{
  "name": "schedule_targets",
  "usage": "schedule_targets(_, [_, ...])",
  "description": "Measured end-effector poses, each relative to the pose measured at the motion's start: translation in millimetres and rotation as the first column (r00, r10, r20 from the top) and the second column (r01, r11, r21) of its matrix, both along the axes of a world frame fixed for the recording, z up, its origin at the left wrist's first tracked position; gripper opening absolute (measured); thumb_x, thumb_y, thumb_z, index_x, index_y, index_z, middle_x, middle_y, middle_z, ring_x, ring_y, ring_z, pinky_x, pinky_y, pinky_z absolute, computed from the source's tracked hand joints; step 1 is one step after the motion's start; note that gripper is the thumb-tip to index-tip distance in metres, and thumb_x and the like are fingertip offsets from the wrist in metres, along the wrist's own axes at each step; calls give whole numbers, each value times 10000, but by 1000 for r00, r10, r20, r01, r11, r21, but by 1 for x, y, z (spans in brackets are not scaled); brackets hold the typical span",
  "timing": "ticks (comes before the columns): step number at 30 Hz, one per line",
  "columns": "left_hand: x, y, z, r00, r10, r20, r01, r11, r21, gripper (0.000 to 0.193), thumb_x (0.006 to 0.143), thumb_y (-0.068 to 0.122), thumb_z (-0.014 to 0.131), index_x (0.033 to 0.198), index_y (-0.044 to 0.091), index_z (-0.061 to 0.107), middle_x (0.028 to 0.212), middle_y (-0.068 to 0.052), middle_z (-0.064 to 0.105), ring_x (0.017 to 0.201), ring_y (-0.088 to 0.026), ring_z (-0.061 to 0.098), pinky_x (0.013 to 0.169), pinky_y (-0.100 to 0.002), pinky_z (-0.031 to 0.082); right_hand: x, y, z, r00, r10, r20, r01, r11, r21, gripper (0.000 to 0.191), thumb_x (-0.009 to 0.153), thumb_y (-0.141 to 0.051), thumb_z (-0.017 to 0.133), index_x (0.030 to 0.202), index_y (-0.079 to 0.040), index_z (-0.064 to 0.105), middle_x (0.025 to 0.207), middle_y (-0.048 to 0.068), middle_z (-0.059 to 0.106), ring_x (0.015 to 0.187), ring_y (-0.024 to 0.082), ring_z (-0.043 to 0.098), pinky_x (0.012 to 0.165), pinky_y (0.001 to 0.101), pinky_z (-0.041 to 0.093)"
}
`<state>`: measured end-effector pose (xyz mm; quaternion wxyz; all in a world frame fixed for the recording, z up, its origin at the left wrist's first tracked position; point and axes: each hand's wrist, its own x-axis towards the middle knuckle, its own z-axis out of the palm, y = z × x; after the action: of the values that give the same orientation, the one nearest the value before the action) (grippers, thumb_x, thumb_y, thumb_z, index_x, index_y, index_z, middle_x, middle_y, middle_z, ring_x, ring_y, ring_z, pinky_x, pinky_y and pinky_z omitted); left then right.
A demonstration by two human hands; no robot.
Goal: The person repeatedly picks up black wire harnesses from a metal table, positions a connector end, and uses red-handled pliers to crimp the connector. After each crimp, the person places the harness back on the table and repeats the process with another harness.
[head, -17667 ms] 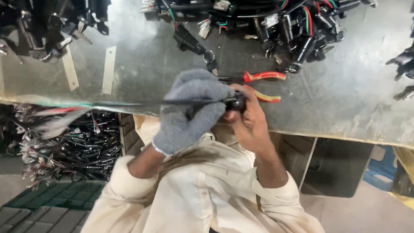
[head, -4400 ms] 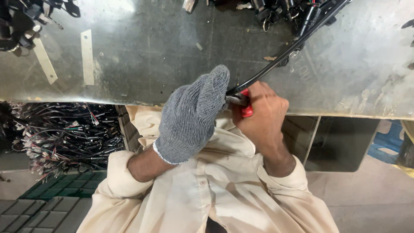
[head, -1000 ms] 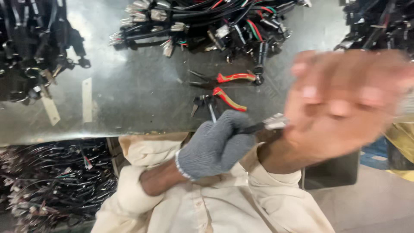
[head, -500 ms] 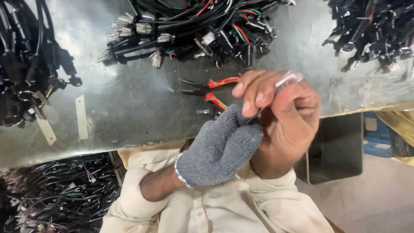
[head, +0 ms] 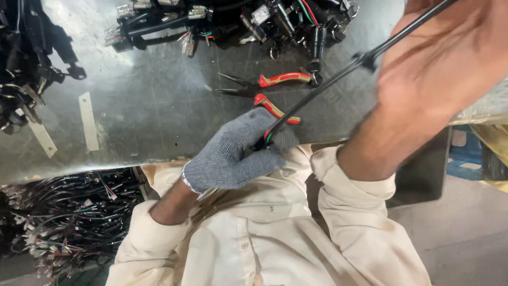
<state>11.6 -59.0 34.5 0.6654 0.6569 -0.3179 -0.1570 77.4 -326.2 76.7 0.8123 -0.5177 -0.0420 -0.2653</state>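
Gloved left hand [head: 235, 153] clamped around the lower end of black sleeved cable [head: 323, 92], just below the red-handled pliers [head: 275, 90]; bare right hand [head: 439, 69], blurred, closed on the cable's upper stretch, right of the pliers.

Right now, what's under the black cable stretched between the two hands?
Under the black cable lie red-handled pliers on the grey metal table. The gloved left hand covers the cable's near end, where red and green wires just show; the blurred bare right hand hides its far stretch.
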Motion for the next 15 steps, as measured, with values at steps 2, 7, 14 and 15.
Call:
schedule_targets(2, [-6, 1, -8, 994, 103, 36, -107, 983, 147, 512, 894, 163, 788, 1368, 78, 615, 1024, -116, 633, 910, -250, 634, 841, -345, 532, 5, -14, -6, 997, 52, -52, -53, 998, -19, 289, 1174, -186, 603, 986, 33, 609, 918, 138, 651, 835, 260, 636, 858, 395, 484])
schedule_targets(7, [-4, -4, -8, 976, 216, -37, -206, 960, 191, 469, 914, 200, 776, 1340, 88, 614, 1066, -91, 677, 877, -221, 692, 803, -330, 573, -4, -27, -7, 980, 155, -124, -165, 984, -70, 264, 1172, -179, 597, 1009, 28, 615, 936, 136, 661, 857, 258, 641, 860, 386, 486])
schedule_targets(14, [1, 14, -21, 967, 185, 174, -230, 929, 289, 272, 997, 301, 742, 1216, 140, 740, 1025, -78, 748, 896, -246, 716, 826, -383, 559, -11, -18, -7, 986, 146, -74, -149, 988, -38, 231, 1169, -169, 589, 1040, 20, 624, 962, 133, 675, 889, 255, 647, 863, 373, 490])
schedule_targets(15, [4, 15, -20, 958, 153, 244, -223, 930, 291, 272, 998, 297, 726, 1221, 140, 721, 1036, -81, 739, 928, -265, 713, 859, -404, 549, -9, -13, -8, 991, 127, -44, -127, 992, -6, 227, 1168, -168, 588, 1044, 18, 625, 965, 133, 677, 893, 255, 648, 863, 371, 490])
